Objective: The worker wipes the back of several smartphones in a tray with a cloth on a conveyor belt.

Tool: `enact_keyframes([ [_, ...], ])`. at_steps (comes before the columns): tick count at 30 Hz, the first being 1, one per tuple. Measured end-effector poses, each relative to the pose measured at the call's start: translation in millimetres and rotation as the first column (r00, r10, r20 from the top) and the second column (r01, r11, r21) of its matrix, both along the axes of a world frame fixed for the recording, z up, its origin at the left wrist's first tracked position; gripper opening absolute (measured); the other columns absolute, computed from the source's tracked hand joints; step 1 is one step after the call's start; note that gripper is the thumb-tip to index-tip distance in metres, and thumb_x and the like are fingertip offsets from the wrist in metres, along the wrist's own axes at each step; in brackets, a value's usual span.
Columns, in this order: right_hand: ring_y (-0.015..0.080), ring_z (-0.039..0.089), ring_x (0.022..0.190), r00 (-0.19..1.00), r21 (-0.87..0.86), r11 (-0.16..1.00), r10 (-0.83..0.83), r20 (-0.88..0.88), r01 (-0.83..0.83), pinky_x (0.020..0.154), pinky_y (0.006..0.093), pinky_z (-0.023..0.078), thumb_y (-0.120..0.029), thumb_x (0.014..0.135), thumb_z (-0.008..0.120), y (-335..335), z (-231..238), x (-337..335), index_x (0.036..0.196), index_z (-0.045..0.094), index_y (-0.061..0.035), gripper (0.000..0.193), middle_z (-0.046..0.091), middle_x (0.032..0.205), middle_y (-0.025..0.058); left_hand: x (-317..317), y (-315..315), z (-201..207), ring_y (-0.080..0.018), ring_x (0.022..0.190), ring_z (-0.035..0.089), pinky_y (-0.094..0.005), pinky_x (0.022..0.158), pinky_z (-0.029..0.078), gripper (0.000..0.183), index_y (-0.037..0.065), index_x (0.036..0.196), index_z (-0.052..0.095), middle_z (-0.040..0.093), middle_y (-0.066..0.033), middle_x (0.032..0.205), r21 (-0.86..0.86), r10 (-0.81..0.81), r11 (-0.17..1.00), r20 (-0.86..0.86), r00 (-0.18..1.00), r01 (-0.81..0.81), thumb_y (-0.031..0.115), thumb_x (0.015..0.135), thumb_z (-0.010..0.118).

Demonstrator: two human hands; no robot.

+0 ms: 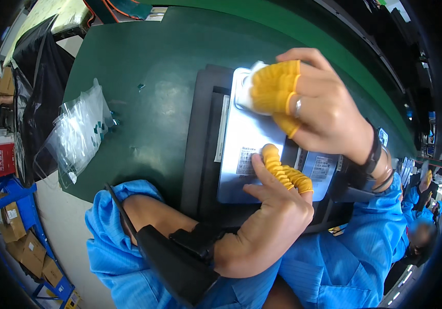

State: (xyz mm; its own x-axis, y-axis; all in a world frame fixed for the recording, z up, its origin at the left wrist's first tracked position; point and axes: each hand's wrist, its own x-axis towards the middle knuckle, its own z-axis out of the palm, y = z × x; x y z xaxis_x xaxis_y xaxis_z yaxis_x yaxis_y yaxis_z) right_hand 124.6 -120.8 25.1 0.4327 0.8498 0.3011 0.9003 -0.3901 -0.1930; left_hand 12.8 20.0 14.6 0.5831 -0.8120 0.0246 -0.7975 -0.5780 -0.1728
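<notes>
A silver-blue tablet (241,147) lies back side up, with a printed label near its lower end, on a black tray. My right hand (320,100), with yellow finger cots, is closed around a white cloth (250,97). It presses the cloth on the tablet's top corner, covering most of the camera block. My left hand (275,203) rests fingertips down on the tablet's lower half, beside the label, fingers apart; yellow cots cover some of them. To the right, a second silver-blue device (317,172) with a label lies partly under my right wrist.
The black tray (196,154) sits on a green table mat (149,56). Crumpled clear plastic bags (79,134) lie at the table's left edge. Beyond it hang black plastic sheeting (38,92) and a blue rack (30,216) with cardboard boxes. Another person (421,216) is at the far right.
</notes>
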Motion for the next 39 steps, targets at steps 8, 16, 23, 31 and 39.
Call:
enact_keyframes([
  [8, 0.0289, 0.064, 0.088, 0.979, 0.097, 0.988, -0.137, 0.15, 0.124, 0.089, 0.0455, 0.044, 0.0, 0.066, 0.066, -9.7, -0.4, 3.8, 0.089, 0.067, -0.0006, 0.023, 0.067, 0.091, 0.0152, -0.2, -2.9, -6.9, -0.0493, 0.073, 0.063, -0.0298, 0.036, 0.041, 0.01, 0.004, 0.078, 0.06, 0.056, -0.0173, 0.051, -0.137, 0.001, 0.991, 0.02, 1.0, 0.001, 0.012, 0.072, 0.058],
  [16, 0.0267, 0.06, 0.076, 0.994, 0.086, 0.991, -0.098, -0.042, 0.102, 0.082, 0.0373, 0.044, 0.001, 0.062, 0.062, -31.5, -8.5, 9.7, 0.078, 0.066, -0.0029, 0.017, 0.063, 0.075, 0.0098, 5.3, -4.5, -17.3, -0.0474, 0.071, 0.064, -0.027, 0.035, 0.04, 0.009, 0.004, 0.076, 0.06, 0.054, -0.0175, 0.05, -0.128, -0.041, 0.991, 0.036, 0.998, 0.046, 0.011, 0.071, 0.061],
  [23, 0.0297, 0.059, 0.071, 0.998, 0.214, 0.975, -0.047, -0.034, 0.053, 0.072, 0.0377, 0.047, 0.0, 0.066, 0.065, -6.4, -25.5, 17.1, 0.082, 0.065, -0.0023, 0.017, 0.061, 0.073, 0.0127, 4.0, -1.7, -10.8, -0.0483, 0.071, 0.063, -0.0275, 0.036, 0.042, 0.011, 0.003, 0.078, 0.06, 0.052, -0.0182, 0.049, -0.152, -0.039, 0.987, 0.047, 0.998, 0.046, 0.01, 0.07, 0.062],
  [31, 0.0278, 0.061, 0.074, 0.964, 0.107, 0.964, -0.229, -0.137, 0.245, 0.075, 0.0366, 0.048, 0.003, 0.066, 0.064, -42.5, -2.7, -4.3, 0.083, 0.067, -0.0022, 0.018, 0.065, 0.08, 0.0115, -0.7, 0.2, -10.2, -0.0457, 0.07, 0.064, -0.028, 0.036, 0.043, 0.011, 0.002, 0.077, 0.061, 0.053, -0.0197, 0.049, -0.105, 0.003, 0.994, 0.1, 0.995, 0.008, 0.011, 0.071, 0.062],
  [39, 0.0214, 0.062, 0.07, 0.995, -0.004, 0.995, -0.1, 0.007, 0.1, 0.081, 0.0401, 0.05, -0.004, 0.057, 0.065, -29.6, -21.0, -31.3, 0.072, 0.065, -0.001, 0.016, 0.065, 0.078, 0.0103, 2.7, 0.0, -11.8, -0.044, 0.065, 0.064, -0.0256, 0.038, 0.043, 0.011, 0.004, 0.07, 0.059, 0.056, -0.0225, 0.052, -0.155, -0.006, 0.988, 0.061, 0.998, 0.015, 0.013, 0.073, 0.062],
])
